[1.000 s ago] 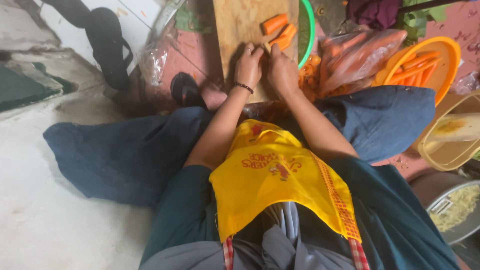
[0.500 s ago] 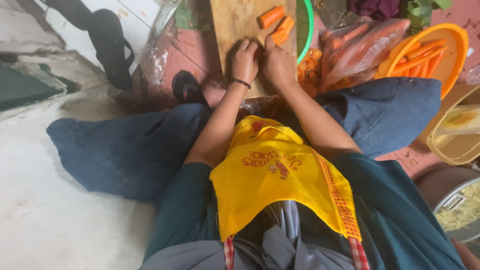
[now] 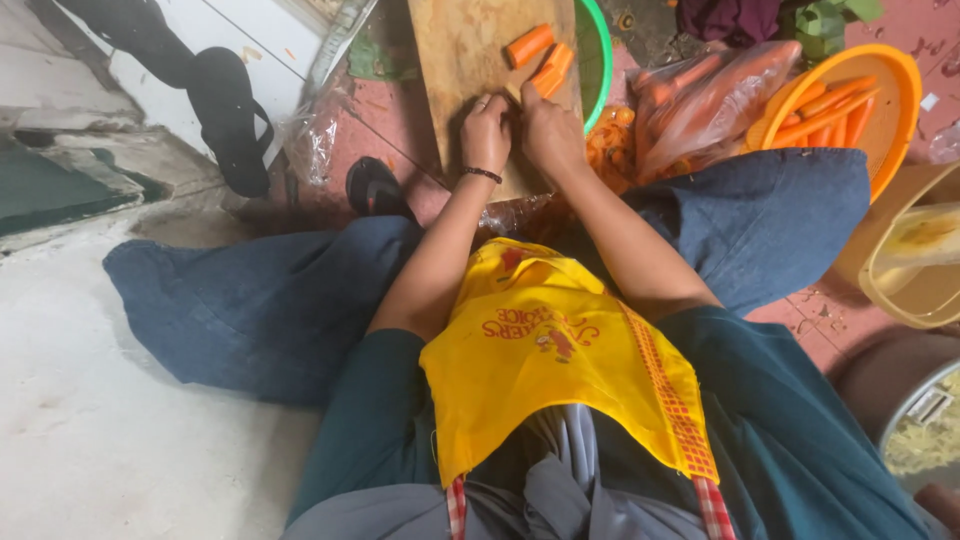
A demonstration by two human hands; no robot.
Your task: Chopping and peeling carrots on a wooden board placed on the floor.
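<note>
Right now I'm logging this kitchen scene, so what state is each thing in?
Left hand: curled, pressed on the cutting board.
Right hand: closed by the carrot pieces; what it holds is hidden.
Carrot pieces: cut, lying on the board.
Cutting board: flat on the floor.
Orange basket: holds peeled carrot sticks.
Plastic bag: open, carrots inside.
Black sandal: lying off the foot.

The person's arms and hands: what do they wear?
Both forearms are bare, with dark teal sleeves ending near the elbows. The left hand has a thin dark band at its wrist and what looks like a ring on one finger. The right hand shows no jewellery.
</note>
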